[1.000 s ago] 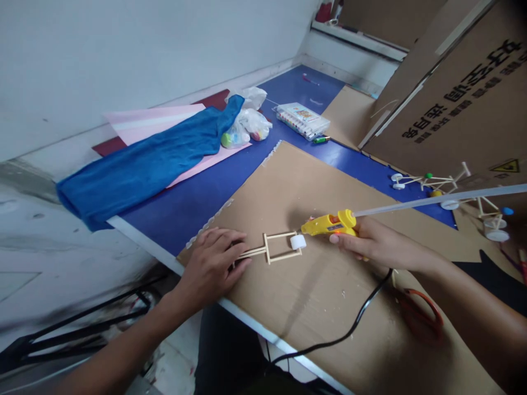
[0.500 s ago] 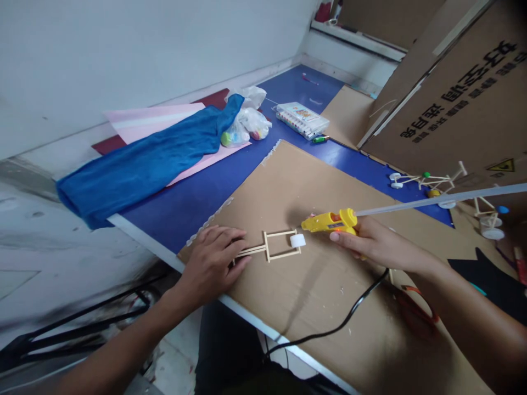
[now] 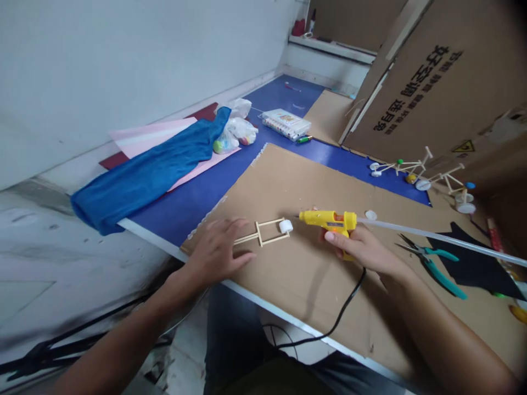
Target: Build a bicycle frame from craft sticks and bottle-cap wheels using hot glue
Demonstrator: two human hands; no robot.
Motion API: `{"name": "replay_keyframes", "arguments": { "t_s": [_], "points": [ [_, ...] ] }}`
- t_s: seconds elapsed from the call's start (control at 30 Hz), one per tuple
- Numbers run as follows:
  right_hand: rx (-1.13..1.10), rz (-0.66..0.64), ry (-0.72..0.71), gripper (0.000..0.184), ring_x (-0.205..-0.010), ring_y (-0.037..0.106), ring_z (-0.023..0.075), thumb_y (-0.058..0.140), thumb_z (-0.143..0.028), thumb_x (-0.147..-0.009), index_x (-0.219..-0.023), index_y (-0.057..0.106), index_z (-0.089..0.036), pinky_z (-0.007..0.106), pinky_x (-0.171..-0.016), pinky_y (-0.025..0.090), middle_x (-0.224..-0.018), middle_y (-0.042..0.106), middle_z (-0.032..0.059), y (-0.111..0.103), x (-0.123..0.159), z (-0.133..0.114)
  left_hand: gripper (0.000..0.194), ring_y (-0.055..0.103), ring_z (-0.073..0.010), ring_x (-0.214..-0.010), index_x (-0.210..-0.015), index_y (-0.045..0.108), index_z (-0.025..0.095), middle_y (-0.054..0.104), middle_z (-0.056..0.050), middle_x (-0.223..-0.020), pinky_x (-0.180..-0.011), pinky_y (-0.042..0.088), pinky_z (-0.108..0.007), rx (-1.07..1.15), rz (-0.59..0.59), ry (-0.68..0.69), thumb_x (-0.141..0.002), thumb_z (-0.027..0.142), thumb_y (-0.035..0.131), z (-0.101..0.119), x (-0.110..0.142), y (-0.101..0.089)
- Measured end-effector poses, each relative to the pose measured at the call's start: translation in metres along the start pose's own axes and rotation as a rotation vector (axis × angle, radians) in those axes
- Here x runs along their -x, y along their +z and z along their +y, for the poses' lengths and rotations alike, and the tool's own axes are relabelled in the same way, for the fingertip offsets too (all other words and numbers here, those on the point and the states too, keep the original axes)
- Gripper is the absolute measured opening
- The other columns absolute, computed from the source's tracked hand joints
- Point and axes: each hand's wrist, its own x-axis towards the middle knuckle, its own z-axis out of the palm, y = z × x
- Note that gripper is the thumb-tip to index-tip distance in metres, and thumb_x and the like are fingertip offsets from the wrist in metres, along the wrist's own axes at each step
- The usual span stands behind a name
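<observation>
The 2 hands are apart, on either side of a small frame of craft sticks [image 3: 261, 235] lying flat on a cardboard sheet [image 3: 313, 175]. The left hand [image 3: 218, 252] rests open on the cardboard, fingers spread at the frame's left end; I cannot tell whether they touch the sticks. The right hand [image 3: 358, 247] is closed around the grip of a yellow hot glue gun [image 3: 327, 220], held just above the board. Its nozzle points left, near a white plastic wheel [image 3: 285, 226] at the frame's right end, without clearly touching it.

A frame this light could easily shift under the nozzle, so firm fingertip pressure on the sticks and a small, steady bead of glue would likely work best.

A long translucent glue stick [image 3: 436, 237] runs from the gun's back, and a black power cord [image 3: 349, 302] trails across the cardboard. A loose white disc [image 3: 371, 215] lies nearby. Farther right are teal-handled pliers [image 3: 436, 269] on black card [image 3: 473, 269] and a wheeled stick model [image 3: 401, 167]. Beyond, a blue towel [image 3: 144, 175] lies on the blue tabletop [image 3: 181, 214].
</observation>
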Motion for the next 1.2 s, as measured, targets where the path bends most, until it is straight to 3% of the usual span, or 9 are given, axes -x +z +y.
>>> {"name": "replay_keyframes", "arguments": {
  "t_s": [0.2,0.5,0.6,0.73,0.93,1.2],
  "points": [
    [0.079,-0.013,0.012,0.043,-0.059,0.049,0.0146,0.06,-0.062,-0.092,-0.091,0.065,-0.019,0.027,-0.055,0.039,-0.065,0.055,-0.0016,0.001,0.018,0.002,0.067,0.059,-0.0351,-0.123,-0.136,0.045,0.019,0.061,-0.016,-0.133,-0.101,0.049,-0.052,0.037,-0.082,0.029,-0.079,0.037,0.075,0.014,-0.027,0.011],
    [0.166,-0.052,-0.083,0.045,-0.055,0.047,0.0136,0.061,-0.063,-0.089,-0.085,0.066,-0.018,0.027,-0.055,0.037,-0.058,0.053,-0.0032,-0.005,0.02,-0.034,0.052,0.063,-0.032,-0.115,-0.126,0.053,0.016,0.065,-0.015,-0.122,-0.096,0.052,-0.049,0.072,-0.105,0.006,-0.082,0.036,0.072,0.028,-0.04,0.016],
    [0.165,-0.09,-0.077,0.048,-0.054,0.049,0.0131,0.061,-0.066,-0.088,-0.088,0.065,-0.018,0.026,-0.053,0.035,-0.059,0.053,-0.0042,-0.004,0.014,-0.032,0.041,0.062,-0.0302,-0.118,-0.12,0.057,0.017,0.065,-0.015,-0.125,-0.097,0.052,-0.047,0.084,-0.063,0.05,-0.085,0.034,0.069,0.028,-0.039,0.021],
    [0.212,-0.113,-0.047,0.052,-0.053,0.048,0.0124,0.058,-0.069,-0.087,-0.074,0.057,-0.019,0.026,-0.051,0.032,-0.059,0.055,-0.0023,-0.004,0.006,-0.02,0.027,0.061,-0.0282,-0.12,-0.111,0.063,0.022,0.066,-0.012,-0.129,-0.101,0.048,-0.045,0.0,-0.013,0.127,-0.085,0.024,0.068,0.034,-0.034,0.026],
    [0.175,-0.139,-0.091,0.048,-0.054,0.049,0.0125,0.062,-0.066,-0.085,-0.076,0.054,-0.02,0.026,-0.053,0.035,-0.059,0.051,-0.0036,-0.004,0.003,-0.015,0.025,0.06,-0.0309,-0.121,-0.114,0.068,0.024,0.07,-0.01,-0.125,-0.109,0.037,-0.055,-0.311,0.137,0.137,-0.09,0.023,0.064,0.051,-0.018,0.034],
    [0.19,-0.135,-0.126,0.046,-0.054,0.05,0.012,0.061,-0.064,-0.087,-0.075,0.054,-0.02,0.026,-0.053,0.036,-0.058,0.051,-0.0039,0.0,0.001,-0.016,0.02,0.064,-0.0276,-0.112,-0.11,0.069,0.026,0.074,-0.007,-0.117,-0.109,0.035,-0.055,-0.384,0.187,0.161,-0.093,0.02,0.061,0.057,-0.019,0.038]
  ]
}}
